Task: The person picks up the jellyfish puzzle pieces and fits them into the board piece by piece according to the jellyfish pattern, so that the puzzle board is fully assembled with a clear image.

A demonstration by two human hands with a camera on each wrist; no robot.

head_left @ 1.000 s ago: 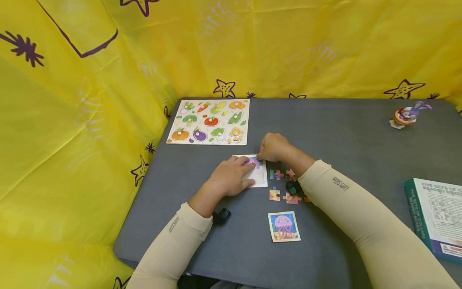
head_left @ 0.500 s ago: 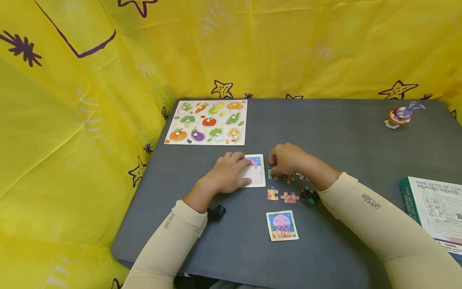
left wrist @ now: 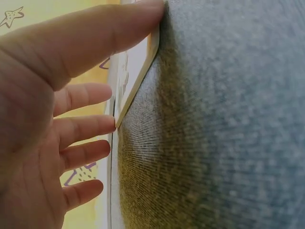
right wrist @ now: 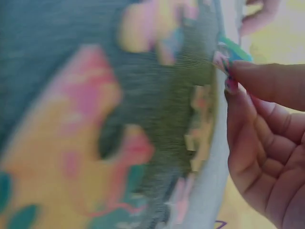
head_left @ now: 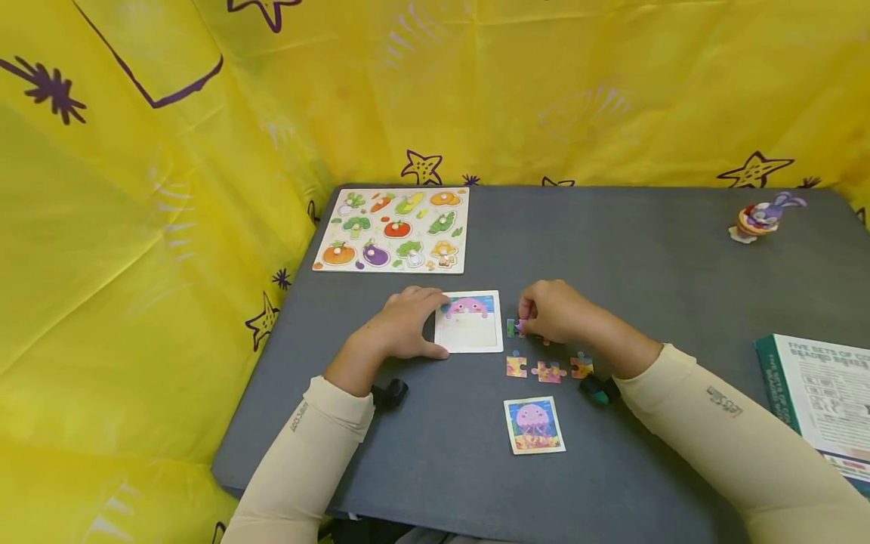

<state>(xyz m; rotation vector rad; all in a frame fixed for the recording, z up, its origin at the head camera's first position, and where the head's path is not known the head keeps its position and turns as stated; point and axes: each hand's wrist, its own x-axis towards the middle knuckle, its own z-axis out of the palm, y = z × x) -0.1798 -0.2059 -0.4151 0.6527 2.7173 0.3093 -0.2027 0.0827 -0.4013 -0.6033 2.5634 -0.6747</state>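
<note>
A small white puzzle tray [head_left: 469, 336] lies mid-table, its top row filled with a pink jellyfish's head on blue. My left hand [head_left: 405, 326] is at its left side, fingers spread and fairly straight. In the left wrist view, the thumb [left wrist: 109, 33] rests at one corner of the tray [left wrist: 138, 71] and a fingertip touches another corner. To the right of the tray, my right hand [head_left: 559, 311] pinches a green and pink jigsaw piece [head_left: 514, 328] between thumb and finger, low over the table. That hand partly hides other pieces behind it.
Nearer me lie several loose pieces, among them a yellow one [head_left: 516, 368] and a pink-orange one [head_left: 548, 372]. A jellyfish picture card [head_left: 534, 427] lies below them. Farther off are a vegetable peg board [head_left: 390, 230], a rabbit figurine [head_left: 759, 218] and a boxed set [head_left: 825, 393].
My right hand has left the tray's upper right corner and come right and down to the loose pieces, pinching one. My left hand has slid left off the picture to the tray's edge.
</note>
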